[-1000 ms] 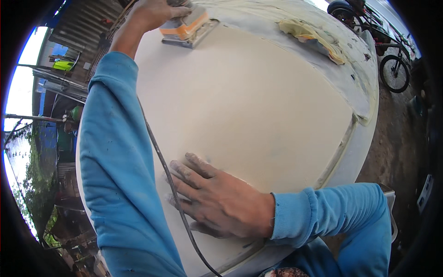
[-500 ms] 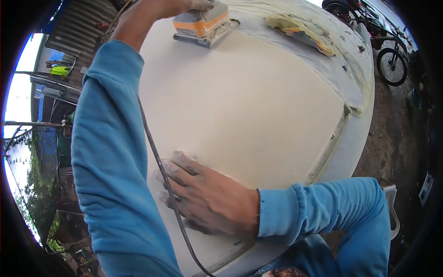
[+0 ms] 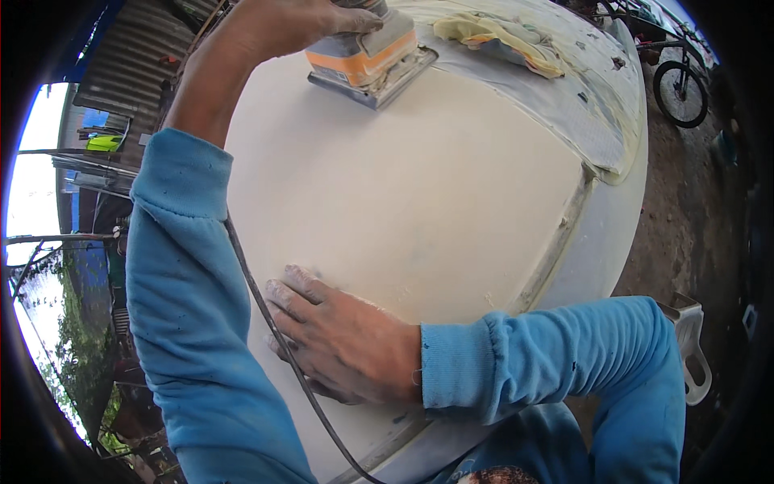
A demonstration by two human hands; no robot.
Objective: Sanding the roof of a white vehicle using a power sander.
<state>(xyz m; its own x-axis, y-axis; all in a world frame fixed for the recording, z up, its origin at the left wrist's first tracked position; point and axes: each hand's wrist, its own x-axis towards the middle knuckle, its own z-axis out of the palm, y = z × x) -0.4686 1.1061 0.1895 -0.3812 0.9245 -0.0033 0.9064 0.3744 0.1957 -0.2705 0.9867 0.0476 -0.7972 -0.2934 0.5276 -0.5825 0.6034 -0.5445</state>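
My left hand (image 3: 292, 31) is wrapped round the top of an electric sander (image 3: 372, 58), a grey body with an orange band and a flat square pad. The sander rests on the far part of a smooth, cream-white vehicle-like panel (image 3: 419, 185); its underside is hidden. Nearer to me, my right hand (image 3: 351, 343) lies flat on the panel, holding nothing, with pale dust on its fingertips. A dark power cord (image 3: 262, 298) runs along my left forearm and across the fingers of my right hand.
Thin plastic sheeting (image 3: 601, 121) covers the far right surface, with a crumpled yellow cloth (image 3: 504, 42) on it. A recessed groove (image 3: 556, 238) edges the panel. Off to the right are a bicycle (image 3: 681, 93) and a metal bracket-like piece (image 3: 692, 355); corrugated metal (image 3: 129, 52) stands at far left.
The sander has moved toward me and a little to the right over the panel, with my left hand on it. My right hand stays at about the same spot. The view has shifted slightly.
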